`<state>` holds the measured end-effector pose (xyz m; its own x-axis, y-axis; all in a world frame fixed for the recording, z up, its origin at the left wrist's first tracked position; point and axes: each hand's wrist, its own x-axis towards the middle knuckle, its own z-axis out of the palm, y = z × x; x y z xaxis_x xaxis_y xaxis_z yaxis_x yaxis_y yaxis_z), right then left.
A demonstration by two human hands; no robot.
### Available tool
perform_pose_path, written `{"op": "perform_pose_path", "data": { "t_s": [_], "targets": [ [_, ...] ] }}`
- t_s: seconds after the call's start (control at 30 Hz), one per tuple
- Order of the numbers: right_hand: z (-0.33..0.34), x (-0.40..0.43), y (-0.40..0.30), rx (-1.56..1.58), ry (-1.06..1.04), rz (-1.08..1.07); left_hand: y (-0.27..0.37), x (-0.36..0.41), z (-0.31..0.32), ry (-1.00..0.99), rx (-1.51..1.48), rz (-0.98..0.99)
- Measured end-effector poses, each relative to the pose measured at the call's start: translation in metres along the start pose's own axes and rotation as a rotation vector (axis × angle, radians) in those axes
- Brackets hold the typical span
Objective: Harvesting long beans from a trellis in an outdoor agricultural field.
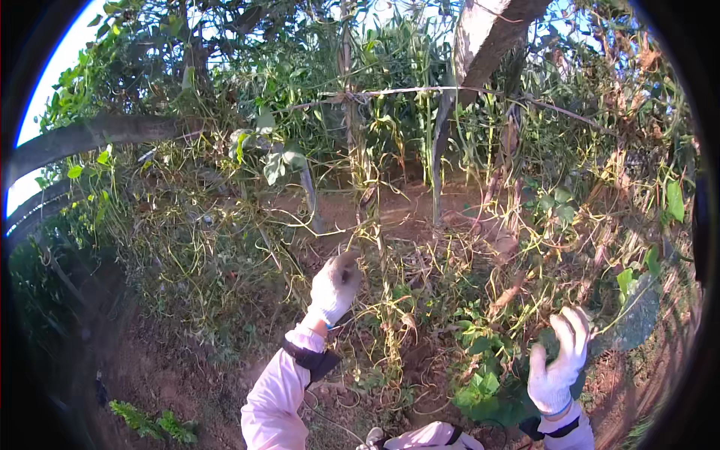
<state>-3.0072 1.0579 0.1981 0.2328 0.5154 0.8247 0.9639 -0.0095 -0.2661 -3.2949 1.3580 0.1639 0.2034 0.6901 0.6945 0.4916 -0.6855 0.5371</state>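
Observation:
My left hand [337, 286], in a white knit glove, is raised near the middle with its fingers curled at a thin yellowish vine stem [350, 239]. Whether the stem is inside the fingers cannot be told. My right hand [559, 360], also gloved, is at the lower right with its fingers spread and nothing plainly held. It is beside large green leaves [503, 402] and a tangle of vines. Dry, twisted vines [388, 315] climb a thin upright stake between the two hands.
A thick wooden post [486, 45] leans at the upper right. A curved rail [101, 135] enters from the left. A thin crosswise stick [405, 90] spans the uprights. Brown soil [157, 360] and low green plants [154, 422] lie below; my shoe [372, 437] shows at the bottom.

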Motion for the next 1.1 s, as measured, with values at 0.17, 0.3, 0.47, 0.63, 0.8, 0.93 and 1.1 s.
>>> {"op": "perform_pose_path", "data": {
  "t_s": [0.17,0.3,0.47,0.63,0.8,0.93,1.1],
  "targets": [
    [0.021,-0.019,-0.033,-0.194,-0.015,0.054,-0.012,0.096,0.026,0.045,-0.028,-0.056],
    [0.018,-0.046,-0.056,-0.286,0.021,0.173,-0.029,0.152,0.05,-0.111,0.07,-0.266],
    [-0.001,-0.068,-0.082,-0.386,0.039,0.377,-0.034,0.167,0.062,-0.091,0.199,-0.171],
    [-0.008,-0.085,-0.085,-0.437,0.079,0.453,-0.04,0.133,0.042,-0.066,0.089,0.07],
    [-0.013,-0.1,-0.08,-0.447,0.073,0.437,-0.039,0.031,0.037,-0.268,-0.204,0.089],
    [-0.011,-0.1,-0.082,-0.325,0.061,0.407,-0.034,-0.044,0.084,-0.909,0.282,0.054],
    [-0.009,-0.094,-0.085,-0.302,0.014,0.37,-0.05,-0.068,0.159,-0.802,0.182,-0.056]
  ]
}}
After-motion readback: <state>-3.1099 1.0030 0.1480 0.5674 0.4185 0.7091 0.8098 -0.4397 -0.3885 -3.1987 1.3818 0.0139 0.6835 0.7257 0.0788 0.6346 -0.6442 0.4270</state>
